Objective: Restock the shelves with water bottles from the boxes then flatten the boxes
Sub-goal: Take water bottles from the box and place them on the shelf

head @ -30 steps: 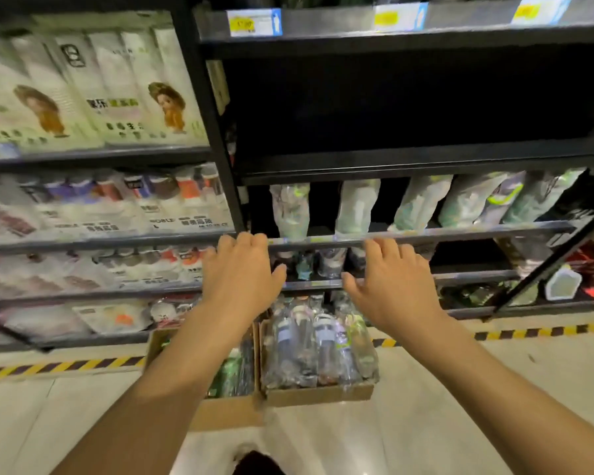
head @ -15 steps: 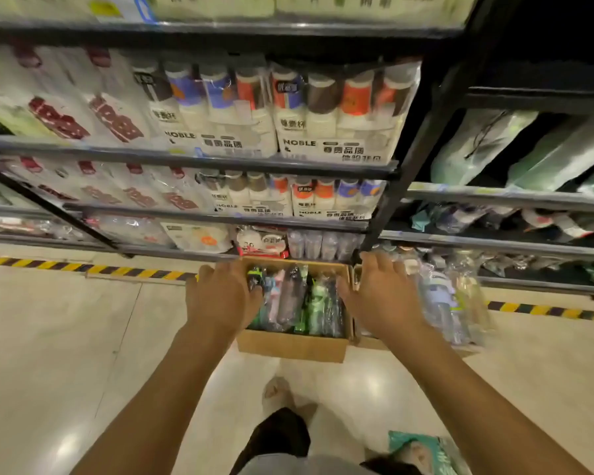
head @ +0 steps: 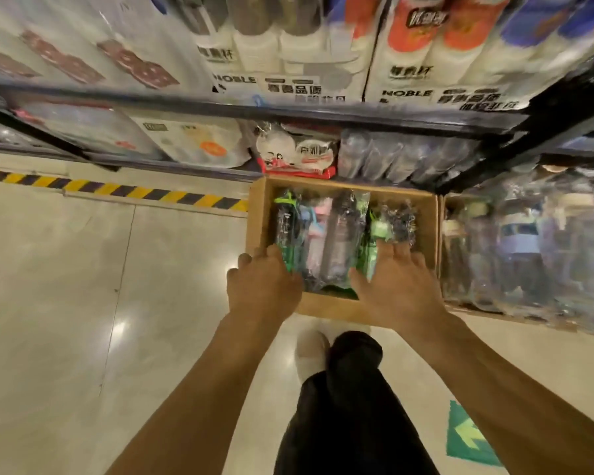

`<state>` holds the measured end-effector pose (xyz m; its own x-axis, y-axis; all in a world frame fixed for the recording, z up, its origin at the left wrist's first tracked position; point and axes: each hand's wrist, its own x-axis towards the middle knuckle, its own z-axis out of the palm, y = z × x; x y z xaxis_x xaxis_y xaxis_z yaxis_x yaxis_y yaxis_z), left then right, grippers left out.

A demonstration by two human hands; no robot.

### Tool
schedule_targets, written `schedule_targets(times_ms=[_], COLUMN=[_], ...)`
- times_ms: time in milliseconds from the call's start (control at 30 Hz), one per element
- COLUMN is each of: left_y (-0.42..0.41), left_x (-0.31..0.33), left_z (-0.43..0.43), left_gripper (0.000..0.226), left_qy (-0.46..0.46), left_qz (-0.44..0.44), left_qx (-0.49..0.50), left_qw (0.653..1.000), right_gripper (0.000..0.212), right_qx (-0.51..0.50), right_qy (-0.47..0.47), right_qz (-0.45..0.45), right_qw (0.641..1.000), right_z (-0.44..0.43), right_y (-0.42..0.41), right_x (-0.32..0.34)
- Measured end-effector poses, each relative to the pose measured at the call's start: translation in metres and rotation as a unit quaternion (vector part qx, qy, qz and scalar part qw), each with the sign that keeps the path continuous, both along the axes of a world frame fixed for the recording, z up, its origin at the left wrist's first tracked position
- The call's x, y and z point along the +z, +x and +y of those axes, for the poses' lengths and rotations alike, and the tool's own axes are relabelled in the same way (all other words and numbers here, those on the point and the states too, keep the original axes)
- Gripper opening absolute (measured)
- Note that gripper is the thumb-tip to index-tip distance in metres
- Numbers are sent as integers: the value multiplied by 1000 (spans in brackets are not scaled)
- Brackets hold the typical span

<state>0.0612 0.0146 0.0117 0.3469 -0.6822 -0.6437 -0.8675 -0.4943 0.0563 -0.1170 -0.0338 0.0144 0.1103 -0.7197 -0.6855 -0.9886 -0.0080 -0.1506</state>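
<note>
Nearest me were a dark trouser leg [head: 350, 406] and a pale shoe [head: 311, 351], with a green arrow sticker [head: 467, 437] on the floor to the right. Both bare arms reached down and forward from there.

The left hand [head: 264, 293] hung over the near left corner of the box [head: 326, 308]. Its fingers bent down past the knuckles and the tips were out of sight, so I could not tell whether it had hold of anything. The right hand [head: 400, 293] was spread wide and flat, fingers straight, over the right-hand bottles [head: 336, 241], gripping nothing that I could see.

The bottles lay in the box just ahead of and under both hands, side by side in clear wrap. Their long axes ran away from the person, near wall to far wall. The dark middle one sat in the gap between the two hands, about as close to one as to the other. My guess was that a lift would mean closing in from both sides on the near ends.

A second box [head: 441, 214] touched the first on the right, its own bottles [head: 528, 248] blurred and cut by glare. Striped tape [head: 117, 192] ran along the floor to the left. Beyond stood the shelves [head: 288, 111] with cup packs [head: 288, 63]. I saw no free slot for bottles, and the lowest shelf was too smeared to read.
</note>
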Motion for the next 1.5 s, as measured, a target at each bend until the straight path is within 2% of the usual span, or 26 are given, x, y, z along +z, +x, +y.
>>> schedule_targets(times_ms=[100,267,433,600,767,867,967,1167,1333,1500], left_y=[8,28,30,18,14,15,23,27,21,10], left_x=[-95,-229,-323,-368,-383,-384,-382,-364,-319,-232], left_z=[-15,-25,-32,-42,-53,-49,-48,-38,-18,-7], left_gripper=[44,63,77,102,87,93,91,81,72,72], left_qy=[6,7,-48,-27,-7,-41,-55,-49,-102,-182], left_qz=[35,85,53,-31,-53,12,100,126,178,218], left_qx=[63,222,256,268,313,330,371,354,370,357], left_qw=[997,971,964,962,948,943,921,925,906,890], right_gripper=[79,104,125,122,113,108,99,77,77,69], right_qx=[-12,-138,-224,-268,-299,-321,-343,-326,-326,-339], right_qy=[20,53,65,36,23,31,44,46,9,-29], right_qz=[-13,-68,-93,-114,-125,-146,-170,-171,-229,-321], right_qw=[1000,987,968,956,946,935,923,929,917,884], right_z=[-12,-14,-19,-34,-39,-38,-38,-39,-29,-22], right_y=[16,38,53,54,46,41,36,16,-10,-26], right_x=[-93,-221,-308,-346,-356,-356,-354,-340,-303,-217])
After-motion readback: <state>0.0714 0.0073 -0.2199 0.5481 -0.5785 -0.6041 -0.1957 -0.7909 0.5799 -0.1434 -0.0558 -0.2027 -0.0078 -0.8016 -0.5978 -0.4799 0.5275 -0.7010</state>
